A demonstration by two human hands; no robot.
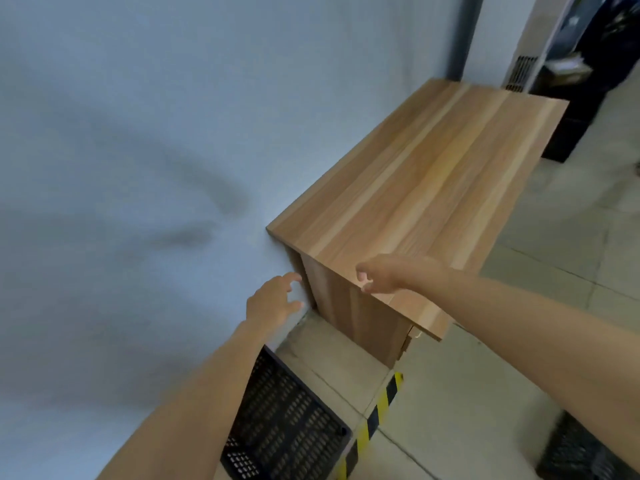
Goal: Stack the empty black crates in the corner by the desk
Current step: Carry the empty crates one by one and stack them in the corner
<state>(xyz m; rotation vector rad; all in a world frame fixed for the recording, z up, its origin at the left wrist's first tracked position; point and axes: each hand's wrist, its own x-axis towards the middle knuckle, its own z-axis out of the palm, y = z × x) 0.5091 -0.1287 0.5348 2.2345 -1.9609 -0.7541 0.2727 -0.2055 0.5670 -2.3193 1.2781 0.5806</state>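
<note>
The left hand (273, 301) and right hand (391, 273) are seen spread open and empty, extended toward the near end of the wooden bench (426, 174). One black crate (287, 424), perforated with rows of slots, is noted on the floor beside the wall, below the left forearm. A second black crate (581, 455), blurred, is observed at lower right. Crates counted: two. One yellow-black floor tape (381, 407) is recorded between them.
</note>
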